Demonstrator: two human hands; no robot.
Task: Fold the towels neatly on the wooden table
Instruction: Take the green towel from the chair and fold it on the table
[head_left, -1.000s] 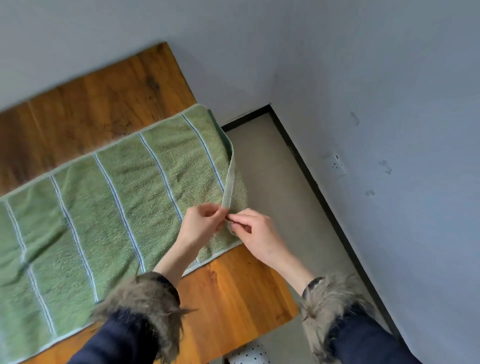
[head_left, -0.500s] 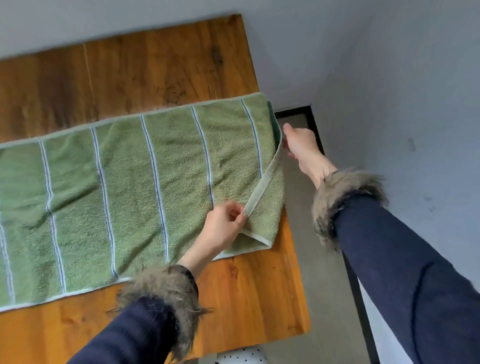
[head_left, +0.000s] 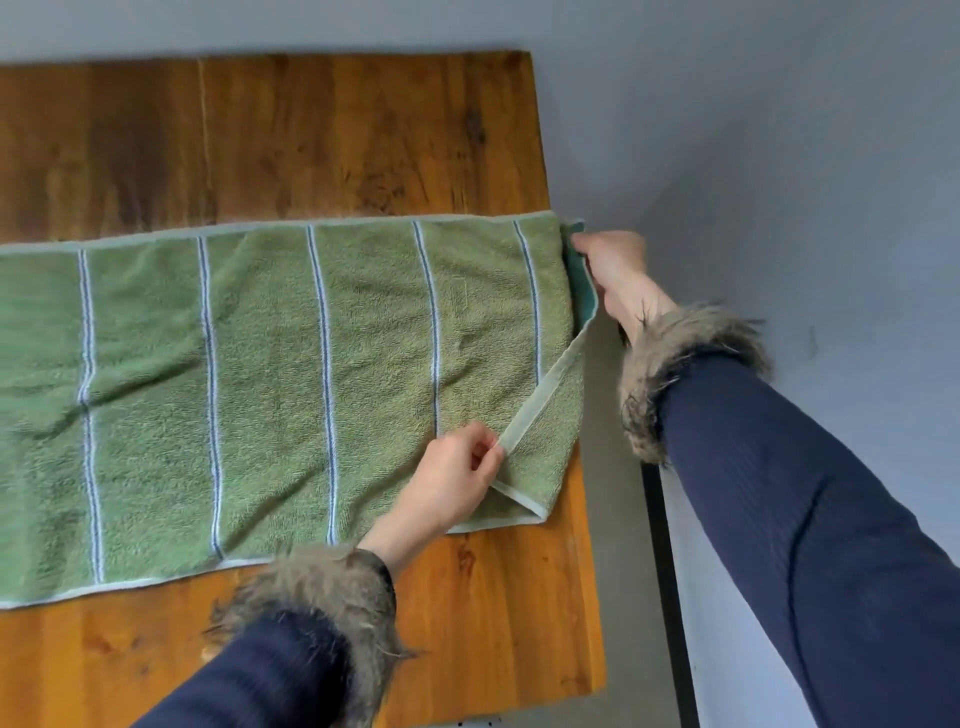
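Observation:
A green towel (head_left: 270, 374) with thin blue-white stripes lies spread across the wooden table (head_left: 322, 135), its right end reaching the table's right edge. My left hand (head_left: 452, 483) pinches the near right corner of the towel by its pale hem and has it lifted and turned inward. My right hand (head_left: 613, 270) grips the far right corner where the towel hangs over the table edge. The hem runs taut between both hands. The towel's left end runs out of view.
A grey wall (head_left: 779, 156) stands close behind and to the right of the table. A narrow strip of grey floor (head_left: 628, 571) with a dark skirting line runs between table edge and wall. Bare wood lies beyond and in front of the towel.
My right hand left the near corner and moved along the hem to the far right corner. My left hand kept its pinch on the near corner. The view swung left over the table.

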